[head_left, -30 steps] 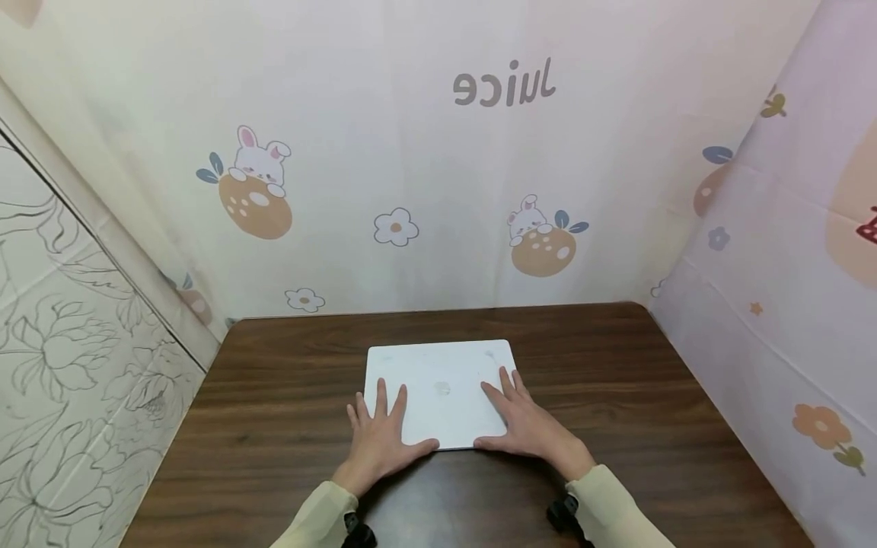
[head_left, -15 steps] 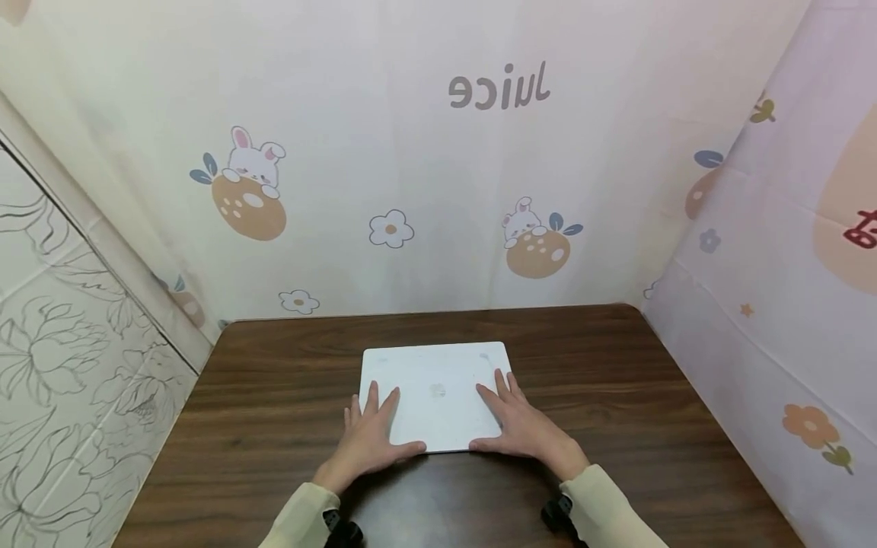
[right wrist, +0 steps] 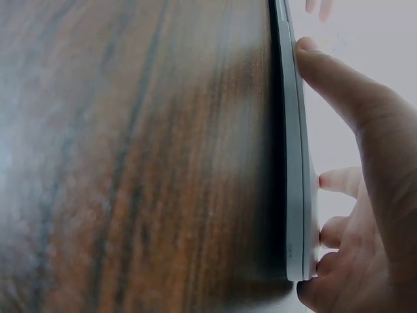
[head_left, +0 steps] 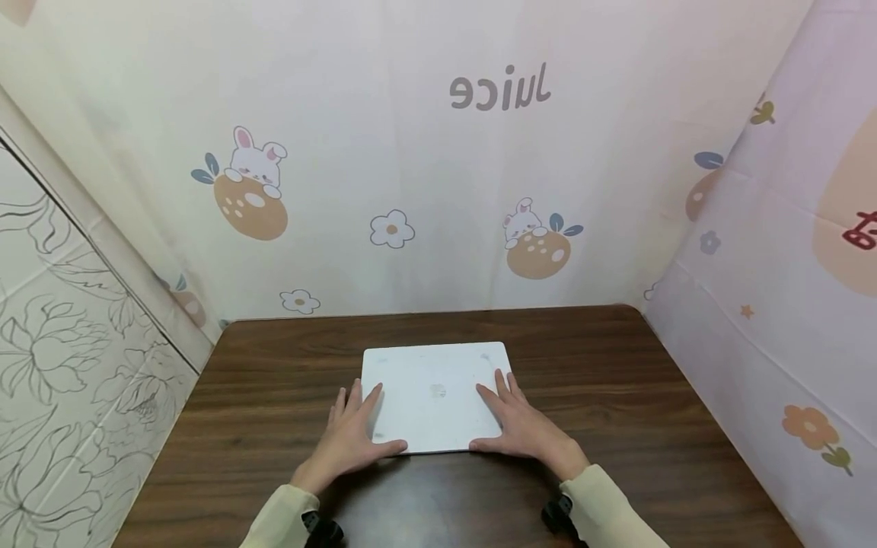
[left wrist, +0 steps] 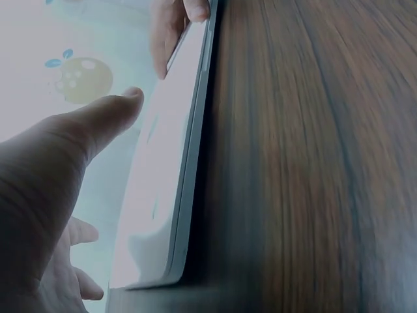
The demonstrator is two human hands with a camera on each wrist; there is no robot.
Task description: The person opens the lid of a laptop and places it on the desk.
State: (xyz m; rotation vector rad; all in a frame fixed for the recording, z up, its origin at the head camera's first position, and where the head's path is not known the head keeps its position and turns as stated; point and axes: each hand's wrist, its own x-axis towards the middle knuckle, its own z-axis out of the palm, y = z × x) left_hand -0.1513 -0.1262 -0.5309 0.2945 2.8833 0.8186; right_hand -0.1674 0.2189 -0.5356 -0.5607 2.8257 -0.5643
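A closed white laptop (head_left: 428,415) lies flat near the middle of the table, its lid upward with a faint round logo. My right hand (head_left: 526,428) rests on its right part, fingers spread over the lid and thumb at the front edge. In the right wrist view the thumb lies along the laptop's edge (right wrist: 296,163), with the other fingertips by its side. Over the left edge is my left hand (head_left: 348,435), fingers spread and straight. The left wrist view shows its thumb (left wrist: 114,117) raised off the lid. Whether its other fingers touch the laptop I cannot tell.
The dark brown wooden table (head_left: 617,396) extends on all sides of the laptop. Behind it hangs a pale printed curtain (head_left: 438,175), with another (head_left: 774,342) on the right. A white panel with flower line drawings (head_left: 62,365) stands on the left.
My left hand has slid leftward from on top of the lid to its left edge. The right hand keeps its place on the laptop. The head view has shifted slightly.
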